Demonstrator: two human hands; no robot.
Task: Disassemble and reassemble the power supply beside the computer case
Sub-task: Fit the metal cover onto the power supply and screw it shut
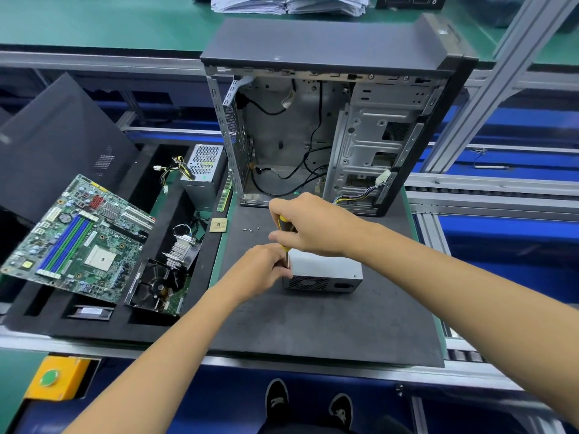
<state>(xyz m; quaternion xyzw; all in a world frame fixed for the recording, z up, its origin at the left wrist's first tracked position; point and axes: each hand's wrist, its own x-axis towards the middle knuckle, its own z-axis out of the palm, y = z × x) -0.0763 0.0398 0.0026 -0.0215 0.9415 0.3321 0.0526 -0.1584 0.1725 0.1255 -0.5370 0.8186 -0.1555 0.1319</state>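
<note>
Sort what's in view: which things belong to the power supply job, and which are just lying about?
In the job:
- power supply on the mat
- screwdriver, gripped by the right hand
- left hand, pinching the shaft at the unit
- loose screws
- computer case

Lying about:
- motherboard
- second power supply
- heatsink
- CPU chip
- RAM stick

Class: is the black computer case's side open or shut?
Open: the black computer case shows its bare metal interior and loose black cables.
</note>
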